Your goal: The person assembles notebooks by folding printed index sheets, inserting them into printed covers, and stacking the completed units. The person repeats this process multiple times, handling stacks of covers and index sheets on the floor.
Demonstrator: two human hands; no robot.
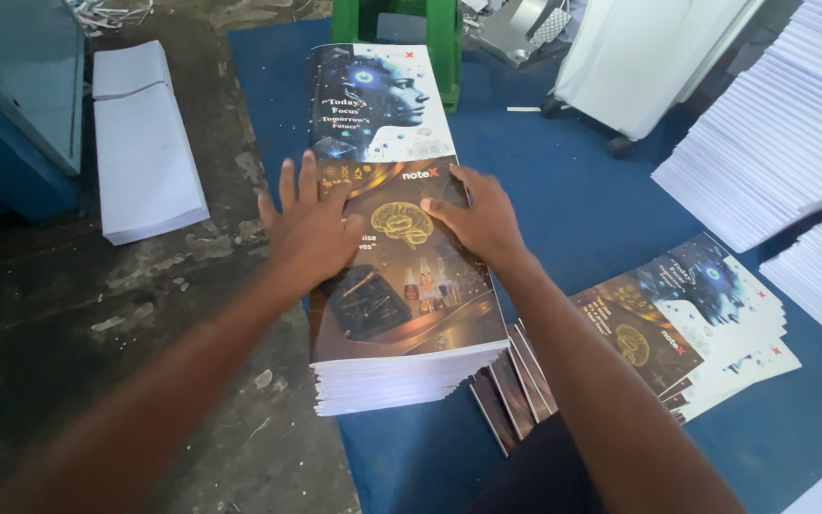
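A tall stack of printed notebook covers (401, 314), dark with a gold brain picture and a blue-white upper half, lies on a blue mat (563, 190). My left hand (308, 227) lies flat with fingers spread on the top cover's left side. My right hand (476, 219) presses on the cover just right of the brain picture, fingers bent at the fold line. Neither hand grips anything. A smaller fanned pile of the same covers (696, 324) lies to the right, partly under my right forearm.
Plain white paper stacks (145, 157) rest on the dirty concrete floor at left. Large fanned white sheet stacks (782, 133) fill the right side. A green stool (401, 29) stands behind the cover stack, and a blue machine (11, 105) sits at far left.
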